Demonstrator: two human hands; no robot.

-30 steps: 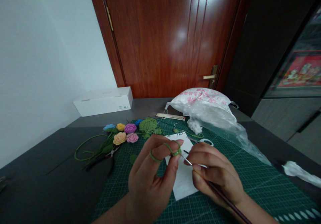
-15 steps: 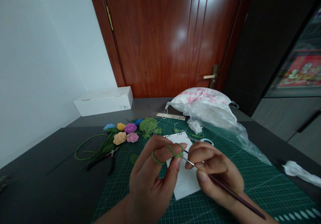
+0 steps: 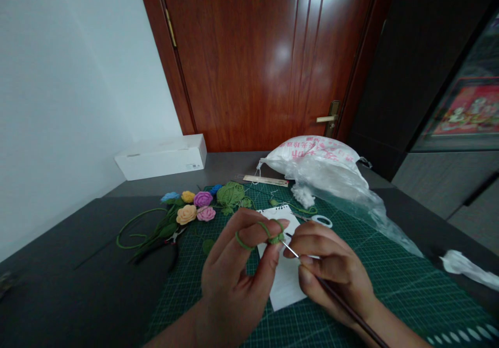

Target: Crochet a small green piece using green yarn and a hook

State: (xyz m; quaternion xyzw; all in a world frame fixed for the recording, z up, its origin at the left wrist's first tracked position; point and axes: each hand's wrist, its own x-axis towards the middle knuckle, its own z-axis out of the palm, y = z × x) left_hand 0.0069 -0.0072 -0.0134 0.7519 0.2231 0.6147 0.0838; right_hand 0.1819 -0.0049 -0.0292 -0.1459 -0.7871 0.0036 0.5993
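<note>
My left hand (image 3: 234, 280) is raised over the green cutting mat (image 3: 390, 285), pinching a small green crochet piece (image 3: 276, 238) between thumb and fingertip. Green yarn (image 3: 244, 244) loops round its index finger. My right hand (image 3: 331, 272) grips a crochet hook (image 3: 339, 301) with a dark handle; its metal tip touches the green piece. Under the hands lies a white spiral notepad (image 3: 284, 280).
Crocheted roses (image 3: 193, 208) with green stems, a green yarn ball (image 3: 230, 193) and pliers (image 3: 171, 244) lie left of the mat. Scissors (image 3: 322, 220), a ruler (image 3: 265, 181) and a plastic bag (image 3: 323, 169) sit behind. A white box (image 3: 161, 157) stands by the wall.
The right hand swung the hook handle out to the right, then back, working the tip at the green piece. The left hand barely shifted.
</note>
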